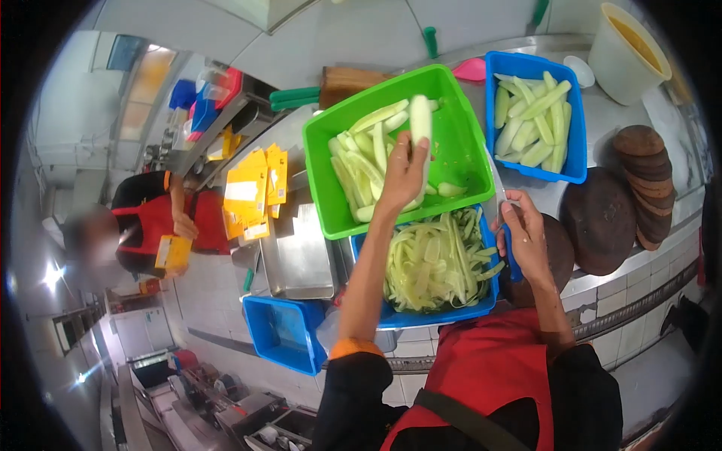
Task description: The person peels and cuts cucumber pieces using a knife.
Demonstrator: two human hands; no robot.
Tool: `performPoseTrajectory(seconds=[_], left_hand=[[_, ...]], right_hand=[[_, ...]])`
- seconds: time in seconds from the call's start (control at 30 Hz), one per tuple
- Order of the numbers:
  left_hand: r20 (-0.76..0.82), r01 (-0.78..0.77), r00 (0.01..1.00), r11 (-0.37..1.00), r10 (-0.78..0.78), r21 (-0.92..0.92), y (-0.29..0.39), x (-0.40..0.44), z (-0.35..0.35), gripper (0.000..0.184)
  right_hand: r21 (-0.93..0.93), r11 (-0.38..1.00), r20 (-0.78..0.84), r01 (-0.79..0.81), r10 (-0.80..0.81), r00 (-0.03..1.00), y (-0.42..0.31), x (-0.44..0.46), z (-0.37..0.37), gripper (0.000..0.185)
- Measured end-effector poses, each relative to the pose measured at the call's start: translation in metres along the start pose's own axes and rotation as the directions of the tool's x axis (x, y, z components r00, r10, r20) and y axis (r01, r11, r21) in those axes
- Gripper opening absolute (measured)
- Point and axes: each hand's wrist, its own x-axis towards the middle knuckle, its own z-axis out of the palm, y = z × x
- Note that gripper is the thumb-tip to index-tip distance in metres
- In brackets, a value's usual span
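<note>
Over the green tub, my left hand grips a peeled, pale cucumber that points up and away. Several peeled cucumbers lie in that tub. My right hand is closed round the blue handle of a knife, whose blade extends upward beside the tub's right edge. Below, a blue tub holds a heap of green peel strips. Cut cucumber pieces fill another blue tub at the upper right.
Round brown boards are stacked at the right, near a white bucket. A metal tray, yellow packets and a blue container stand at the left. Farther left, another person holds a yellow packet.
</note>
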Motion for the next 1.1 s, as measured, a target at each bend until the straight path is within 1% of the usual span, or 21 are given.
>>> performPoseTrajectory(seconds=[0.03,0.07,0.1,0.13,0.17,0.2,0.23,0.27,0.3,0.33,0.37,0.4,0.43,0.47,0.53,0.67,0.73,0.87,0.93,1.0,1.1], left_hand=[[-0.090,0.069,0.982,0.766,-0.164,-0.639,0.021,-0.010,0.000,0.039],[-0.104,0.068,0.979,0.767,-0.173,-0.638,0.033,-0.025,-0.002,0.039],[-0.060,0.030,0.987,0.539,-0.149,-0.842,0.045,-0.045,-0.001,0.036],[-0.028,0.001,0.994,0.255,-0.109,-0.967,0.058,-0.064,0.003,0.035],[-0.016,0.018,0.984,0.190,-0.179,-0.982,0.071,-0.081,0.007,0.047],[-0.025,0.010,0.981,0.181,-0.191,-0.983,0.064,-0.094,0.012,0.047],[0.091,0.092,0.995,0.031,-0.040,-0.995,0.053,-0.107,0.015,0.050],[0.178,0.192,0.976,-0.105,0.128,-0.976,0.043,-0.121,0.020,0.055],[0.184,0.185,0.983,-0.080,0.021,-0.979,0.055,-0.136,0.023,0.061],[0.173,0.174,0.985,-0.092,0.011,-0.980,0.063,-0.147,0.025,0.061],[0.191,0.189,0.981,-0.036,-0.040,-0.981,0.069,-0.158,0.026,0.064],[0.204,0.206,0.975,0.019,-0.092,-0.978,0.074,-0.168,0.028,0.066],[0.180,0.180,0.966,-0.015,-0.184,-0.983,0.079,-0.176,0.032,0.071],[0.166,0.165,0.967,-0.022,-0.192,-0.986,0.079,-0.183,0.033,0.071],[0.120,0.144,0.984,0.186,-0.130,-0.972,0.079,-0.198,0.032,0.076],[0.096,0.129,0.975,0.161,-0.200,-0.978,0.086,-0.218,0.033,0.079],[0.150,0.161,0.984,0.115,-0.095,-0.980,0.084,-0.226,0.032,0.081],[0.114,0.132,0.986,0.153,-0.125,-0.979,0.090,-0.234,0.032,0.083],[0.034,0.047,0.987,0.084,-0.155,-0.995,0.094,-0.235,0.033,0.081],[0.019,0.037,0.987,0.106,-0.162,-0.994,0.098,-0.237,0.032,0.081],[0.006,0.032,0.984,0.146,-0.180,-0.989,0.099,-0.238,0.031,0.084]], right_hand=[[0.005,1.000,-0.015,0.017,-0.017,1.000,0.001,0.000,0.001,0.025],[0.004,1.000,0.003,0.015,-0.015,1.000,0.000,0.000,0.003,0.025],[-0.032,0.998,0.003,0.061,-0.061,0.998,-0.004,-0.001,0.006,0.024],[-0.072,0.992,0.005,0.108,-0.108,0.994,-0.008,-0.002,0.008,0.023],[-0.080,0.992,0.018,0.102,-0.101,0.995,-0.014,-0.004,0.011,0.023],[-0.222,0.950,0.018,0.221,-0.223,0.975,-0.021,-0.005,0.017,0.020],[-0.357,0.874,0.038,0.330,-0.340,0.940,-0.027,-0.006,0.023,0.018],[-0.363,0.874,0.051,0.324,-0.328,0.943,-0.032,-0.006,0.028,0.018],[-0.416,0.758,0.105,0.502,-0.509,0.855,-0.038,-0.003,0.032,0.016],[-0.450,0.604,0.172,0.658,-0.664,0.728,-0.043,0.000,0.038,0.013],[-0.435,0.522,0.207,0.734,-0.735,0.645,-0.049,0.003,0.044,0.012],[-0.431,0.522,0.224,0.736,-0.728,0.647,-0.053,0.005,0.048,0.012],[-0.430,0.460,0.286,0.777,-0.747,0.600,-0.056,0.007,0.052,0.012],[-0.422,0.395,0.347,0.816,-0.761,0.548,-0.057,0.008,0.056,0.012],[-0.402,0.389,0.400,0.828,-0.739,0.542,-0.057,0.006,0.061,0.013],[-0.393,0.341,0.481,0.854,-0.715,0.507,-0.057,-0.004,0.068,0.013],[-0.416,0.317,0.503,0.853,-0.701,0.506,-0.056,-0.010,0.069,0.014],[-0.354,0.367,0.538,0.860,-0.673,0.508,-0.052,-0.019,0.071,0.015],[-0.341,0.380,0.570,0.860,-0.644,0.510,-0.052,-0.024,0.070,0.016],[-0.355,0.455,0.574,0.817,-0.583,0.575,-0.051,-0.030,0.069,0.017],[-0.315,0.448,0.599,0.837,-0.591,0.541,-0.048,-0.033,0.066,0.018]])
